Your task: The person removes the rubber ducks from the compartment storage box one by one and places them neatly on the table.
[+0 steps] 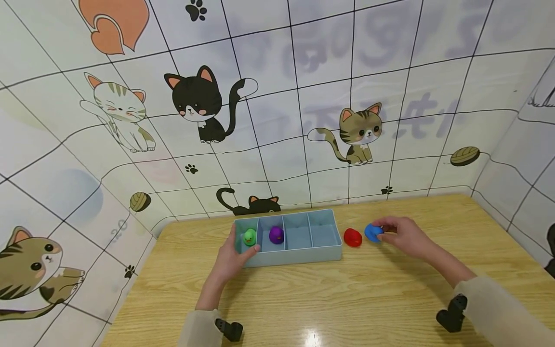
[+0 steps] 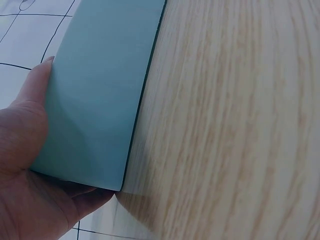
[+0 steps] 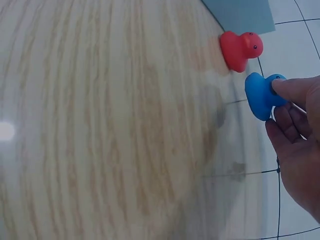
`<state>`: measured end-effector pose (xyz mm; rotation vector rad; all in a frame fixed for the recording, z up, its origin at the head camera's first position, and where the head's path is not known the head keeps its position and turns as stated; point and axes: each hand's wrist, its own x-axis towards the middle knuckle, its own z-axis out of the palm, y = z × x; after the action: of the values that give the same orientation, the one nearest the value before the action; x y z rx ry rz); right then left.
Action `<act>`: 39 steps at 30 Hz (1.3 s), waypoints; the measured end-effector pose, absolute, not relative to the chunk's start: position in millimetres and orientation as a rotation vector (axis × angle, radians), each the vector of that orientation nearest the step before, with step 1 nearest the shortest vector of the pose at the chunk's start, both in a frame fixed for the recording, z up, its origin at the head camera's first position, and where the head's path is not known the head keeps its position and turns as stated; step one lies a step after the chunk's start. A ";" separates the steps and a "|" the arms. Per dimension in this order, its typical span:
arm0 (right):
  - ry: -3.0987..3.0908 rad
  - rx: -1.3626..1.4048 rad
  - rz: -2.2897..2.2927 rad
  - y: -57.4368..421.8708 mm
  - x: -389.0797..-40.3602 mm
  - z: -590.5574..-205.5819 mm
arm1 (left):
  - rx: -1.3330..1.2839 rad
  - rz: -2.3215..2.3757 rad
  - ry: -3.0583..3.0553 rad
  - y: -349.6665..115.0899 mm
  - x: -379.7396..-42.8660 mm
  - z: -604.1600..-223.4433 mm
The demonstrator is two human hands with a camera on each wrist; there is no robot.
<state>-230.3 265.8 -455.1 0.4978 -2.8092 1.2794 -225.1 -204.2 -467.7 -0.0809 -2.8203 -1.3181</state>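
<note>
A light blue divided box (image 1: 289, 257) lies lengthwise on the table. My left hand (image 1: 229, 260) grips its left end, with the thumb over the front rim; in the left wrist view the hand (image 2: 22, 145) wraps the corner of the box (image 2: 100, 100). The leftmost compartment holds a green rubber duck (image 1: 249, 237), and the one beside it holds a purple duck (image 1: 276, 235). To the right of the box, my right hand (image 1: 405, 236) pinches a blue rubber duck (image 3: 260, 95) between thumb and fingers. Just left of that sits a red rubber duck (image 3: 239, 50), apart from the hand.
The wooden table (image 1: 338, 299) reaches back to a white wall covering (image 1: 277, 120) printed with cats and grid lines. Side panels of the same covering stand at left and right. A dark object (image 1: 550, 248) shows at the right edge.
</note>
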 end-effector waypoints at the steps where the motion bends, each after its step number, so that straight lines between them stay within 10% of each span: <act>1: -2.815 0.496 1.278 266.7 -229.9 -456.4 | -0.081 -1.319 -2.821 -204.3 -225.0 -467.7; 39: -2.825 0.515 1.277 274.1 -234.5 -451.0 | -0.101 -1.285 -2.829 -204.1 -222.2 -464.0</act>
<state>-234.5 274.1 -451.0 0.5151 -2.8246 1.2767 -222.2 -204.1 -464.0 -0.1011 -2.8287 -1.2846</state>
